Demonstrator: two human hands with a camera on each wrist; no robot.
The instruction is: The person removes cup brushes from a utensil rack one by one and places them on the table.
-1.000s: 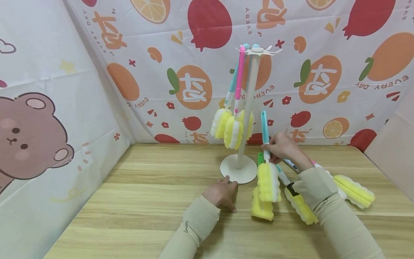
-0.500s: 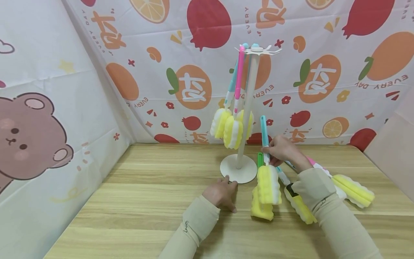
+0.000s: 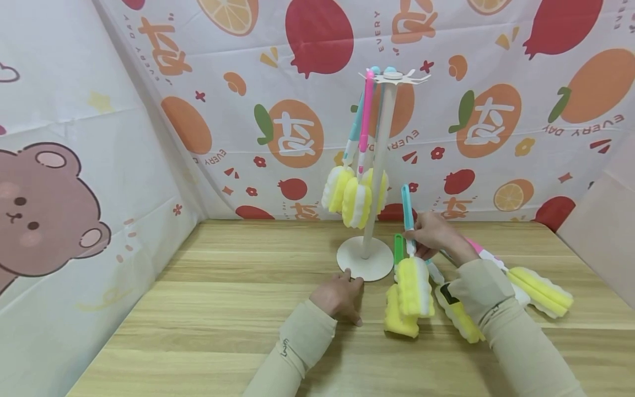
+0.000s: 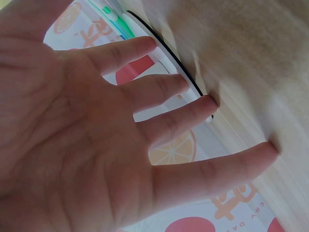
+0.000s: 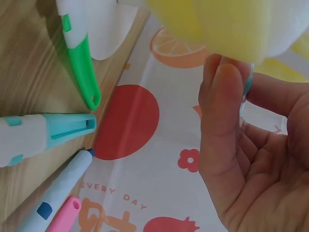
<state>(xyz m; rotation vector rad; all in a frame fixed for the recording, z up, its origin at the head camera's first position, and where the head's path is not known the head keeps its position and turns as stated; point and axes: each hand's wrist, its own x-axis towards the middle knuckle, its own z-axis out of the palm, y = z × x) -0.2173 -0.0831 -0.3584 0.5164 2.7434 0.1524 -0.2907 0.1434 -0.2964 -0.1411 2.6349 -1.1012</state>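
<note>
My right hand [image 3: 434, 234] pinches a sponge bottle brush [image 3: 415, 286] by its blue-and-white handle, the yellow-and-white sponge hanging down. In the right wrist view, thumb and fingers [image 5: 224, 106] close on the handle just by the sponge. My left hand [image 3: 338, 298] has its fingers spread, fingertips at the front rim of the white round base [image 3: 354, 264] of a stand. The left wrist view shows these straight fingers [image 4: 188, 125] reaching the base edge and tabletop. Several sponge brushes, one pink-handled [image 3: 367, 110], hang from the stand's hooked top [image 3: 394, 78].
A green-handled brush [image 3: 399, 251] lies behind the held one. Right of it, a blue-handled brush [image 3: 458, 314] and a pink-handled brush [image 3: 541, 292] lie on the wooden table [image 3: 213, 320]. Another blue handle [image 5: 53, 193] shows in the right wrist view. A printed cloth [image 3: 228, 182] hangs behind.
My right hand has lowered the brush and shifted it slightly to the right. The left hand and the stand keep their places.
</note>
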